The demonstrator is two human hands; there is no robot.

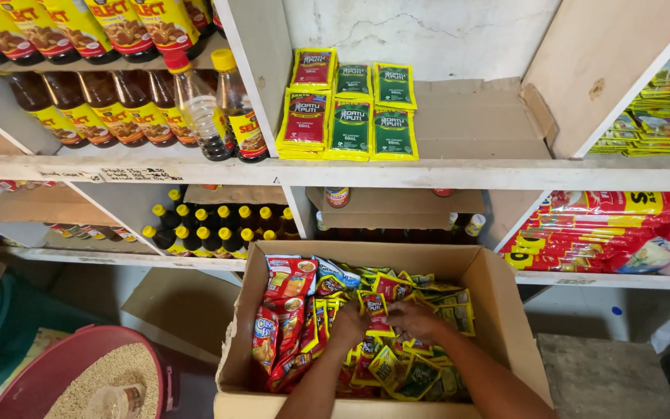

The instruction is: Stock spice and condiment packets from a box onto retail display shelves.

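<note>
Closest to the lens, two bare forearms are seen reaching up into an open brown cardboard box (498, 310) packed with small red and yellow foil sachets (385, 365). The left hand (348, 324) is curled down among the sachets, its grip hidden, so what it holds can't be told. The right hand (412, 316) is pinched shut on one red sachet (374, 309) at the pile's middle, just beside the left hand. Free room is left on the white wooden shelf (474, 116) straight above, right of the stacked green and red sachets (350, 116).
</note>
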